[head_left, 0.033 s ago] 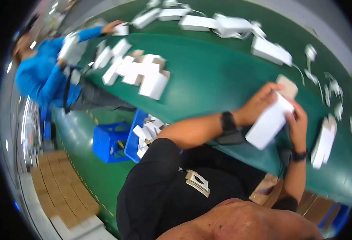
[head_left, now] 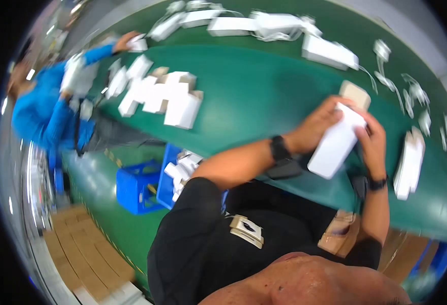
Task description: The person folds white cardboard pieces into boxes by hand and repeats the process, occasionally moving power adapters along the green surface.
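Your left hand and right hand grip the white box near its far end, over the green table; seemingly you're working that end, and next calls for steady fingers.

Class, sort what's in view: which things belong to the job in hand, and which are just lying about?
Job in hand, judging by the hold and likeness:
white oblong box, held between left hand and right hand
probably the clustered white cartons

Seemingly just lying about:
blue plastic stool
brown cardboard boxes, lower left
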The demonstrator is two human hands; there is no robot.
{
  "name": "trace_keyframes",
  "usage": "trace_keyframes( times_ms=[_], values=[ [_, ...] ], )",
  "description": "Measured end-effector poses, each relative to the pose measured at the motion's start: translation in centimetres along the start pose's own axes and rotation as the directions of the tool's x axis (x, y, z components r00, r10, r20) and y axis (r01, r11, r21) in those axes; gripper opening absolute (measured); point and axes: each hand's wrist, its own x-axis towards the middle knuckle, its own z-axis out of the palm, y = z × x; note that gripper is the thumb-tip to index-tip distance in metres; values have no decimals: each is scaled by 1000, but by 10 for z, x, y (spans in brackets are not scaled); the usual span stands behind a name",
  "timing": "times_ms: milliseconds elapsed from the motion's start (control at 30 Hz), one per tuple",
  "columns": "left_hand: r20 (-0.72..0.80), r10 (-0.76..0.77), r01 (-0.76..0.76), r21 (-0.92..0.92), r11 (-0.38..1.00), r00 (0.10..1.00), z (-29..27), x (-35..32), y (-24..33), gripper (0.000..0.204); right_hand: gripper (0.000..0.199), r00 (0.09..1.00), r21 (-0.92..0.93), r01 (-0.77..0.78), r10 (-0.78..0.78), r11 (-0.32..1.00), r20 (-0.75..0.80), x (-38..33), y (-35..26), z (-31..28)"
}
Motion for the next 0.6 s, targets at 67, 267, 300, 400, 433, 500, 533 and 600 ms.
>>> trace_keyframes(
  times_ms=[67,267,300,400,433,500,533,600],
  values=[
    [84,-3,11,-94,996,996,2,16,-5,60,36,996,29,57,-55,998,-75,21,19,-14],
    [41,-99,100,-26,995,994,11,46,-17,60,25,990,378,41,13,925,-138,30,37,-38],
    [61,-90,89,6,996,994,4,52,-25,57,23,992,379,37,11,925,-124,29,36,-42],
    [77,-73,65,102,993,994,-6,57,-29,51,18,996,374,63,-34,925,-84,23,26,-47],
    [75,-59,45,175,983,995,-7,56,-28,50,15,996,345,78,-63,935,-56,19,21,-50],
    [77,-32,6,315,949,997,-4,54,-25,49,13,996,321,94,-89,943,-29,17,19,-51],
    [75,-36,10,316,949,997,0,55,-24,49,13,984,289,177,-164,941,-67,17,19,-52],
    [48,47,-59,296,953,998,10,56,-24,53,14,940,214,337,-313,917,-137,17,20,-52]
  ],
)
